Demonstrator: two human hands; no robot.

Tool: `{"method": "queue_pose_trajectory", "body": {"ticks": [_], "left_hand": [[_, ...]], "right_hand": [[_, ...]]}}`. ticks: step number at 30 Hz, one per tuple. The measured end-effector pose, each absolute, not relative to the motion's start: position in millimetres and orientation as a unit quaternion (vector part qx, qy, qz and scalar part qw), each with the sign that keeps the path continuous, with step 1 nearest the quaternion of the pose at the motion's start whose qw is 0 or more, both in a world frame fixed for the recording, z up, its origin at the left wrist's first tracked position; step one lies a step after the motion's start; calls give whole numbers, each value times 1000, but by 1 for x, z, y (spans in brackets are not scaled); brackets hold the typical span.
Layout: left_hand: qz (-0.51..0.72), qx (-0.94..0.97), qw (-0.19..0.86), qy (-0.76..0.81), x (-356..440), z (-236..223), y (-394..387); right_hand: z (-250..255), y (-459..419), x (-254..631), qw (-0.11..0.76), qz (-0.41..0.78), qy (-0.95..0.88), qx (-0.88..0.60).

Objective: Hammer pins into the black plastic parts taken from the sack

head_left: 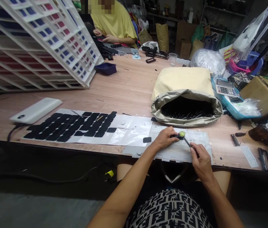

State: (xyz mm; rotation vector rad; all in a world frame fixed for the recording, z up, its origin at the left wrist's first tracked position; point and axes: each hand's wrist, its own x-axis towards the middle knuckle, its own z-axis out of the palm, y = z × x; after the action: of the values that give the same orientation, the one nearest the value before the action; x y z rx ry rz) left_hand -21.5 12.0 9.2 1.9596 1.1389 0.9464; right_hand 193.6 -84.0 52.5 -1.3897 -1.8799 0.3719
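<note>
Pinched in the fingers of my left hand (165, 138) is a small black piece (177, 137), partly hidden by them. My right hand (201, 160) is closed around a slim metal-shafted tool (187, 141). A round yellow-green disc (182, 133) shows at the tool's far end, against the black piece; whether it belongs to the tool I cannot tell. Both hands are over a grey board (163, 154) at the table's front edge. Just beyond them lies a cream sack (182, 79), its dark mouth facing me, with many thin black parts inside.
Rows of black rounded pads (65, 126) lie on white paper (134, 126) to the left, near a white device (37, 109). A white plastic basket (53, 41) leans behind. A calculator (225, 87) and a carton (264, 93) stand right. Across the table sits a person in yellow (115, 20).
</note>
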Motion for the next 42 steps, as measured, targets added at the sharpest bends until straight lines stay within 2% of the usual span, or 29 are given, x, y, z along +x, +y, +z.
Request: {"method": "queue_pose_trajectory", "body": {"ticks": [6, 11, 16, 20, 24, 30, 33, 37, 40, 42], "left_hand": [[348, 770, 302, 441, -20, 8, 11], [361, 766, 296, 442, -19, 6, 11], [354, 767, 292, 448, -20, 4, 11], [356, 766, 291, 450, -20, 4, 11], [356, 758, 304, 454, -19, 4, 10], [350, 760, 302, 457, -19, 12, 11], [367, 769, 315, 418, -20, 27, -11], [330, 786, 404, 331, -20, 39, -73], [244, 793, 456, 321, -18, 25, -114], [195, 776, 461, 384, -14, 5, -127]], "right_hand": [[43, -84, 191, 336, 108, -761, -545], [46, -84, 199, 368, 103, -743, -550], [45, -85, 206, 350, 96, -745, -560], [48, -81, 220, 374, 86, -721, -577], [48, -71, 254, 364, -5, -685, -631], [28, -58, 301, 250, -184, -630, -712], [22, -56, 303, 232, -205, -621, -720], [22, -56, 299, 231, -211, -622, -718], [24, -56, 297, 224, -212, -621, -720], [24, -56, 297, 219, -215, -622, -720]]}}
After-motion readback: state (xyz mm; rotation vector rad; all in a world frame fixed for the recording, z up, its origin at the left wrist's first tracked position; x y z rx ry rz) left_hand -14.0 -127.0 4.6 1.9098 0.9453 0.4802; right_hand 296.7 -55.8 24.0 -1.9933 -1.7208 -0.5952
